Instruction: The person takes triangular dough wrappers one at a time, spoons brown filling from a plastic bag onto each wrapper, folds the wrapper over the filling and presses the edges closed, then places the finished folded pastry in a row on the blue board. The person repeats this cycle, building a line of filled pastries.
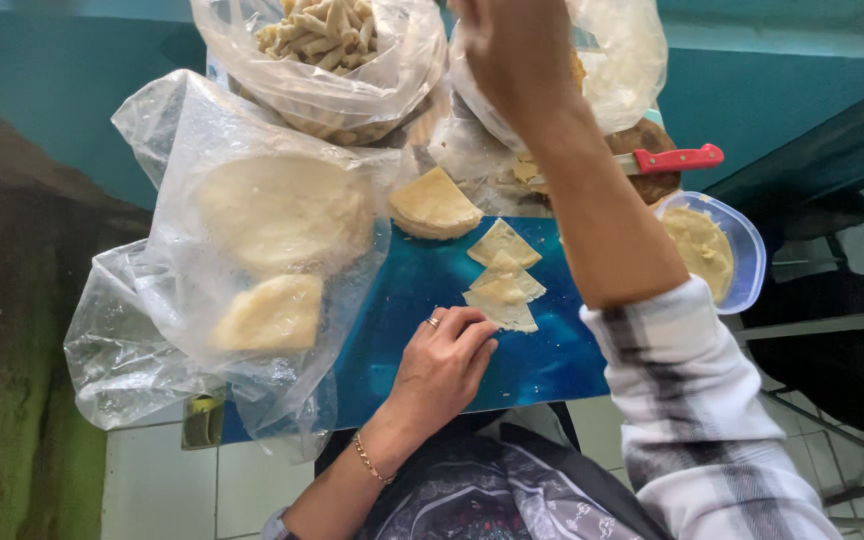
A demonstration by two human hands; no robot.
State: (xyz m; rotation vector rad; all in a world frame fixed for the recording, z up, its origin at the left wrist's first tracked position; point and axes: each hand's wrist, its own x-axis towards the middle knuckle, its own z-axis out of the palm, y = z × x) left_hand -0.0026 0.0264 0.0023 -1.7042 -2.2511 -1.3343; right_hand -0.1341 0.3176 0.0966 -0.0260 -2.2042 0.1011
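Wrapper triangles [503, 280] lay in a short row on the blue worktop [422, 340], stacked from 12 o'clock down to 6, their tips pointing up toward 12. The left hand [440, 365] lay flat with loose, open fingers [472, 335] touching the nearest triangle, likely to keep it from sliding. The right hand [517, 50] reached up to a plastic bag [622, 60] at 12 o'clock; I could not tell if its fingers were open or closed. A tub of filling [707, 250] sat at 3 o'clock, close enough to reach.

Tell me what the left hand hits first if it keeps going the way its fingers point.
The left hand points up-right at the nearest triangular wrapper; fingertips look to be already at its edge, though contact is unclear.
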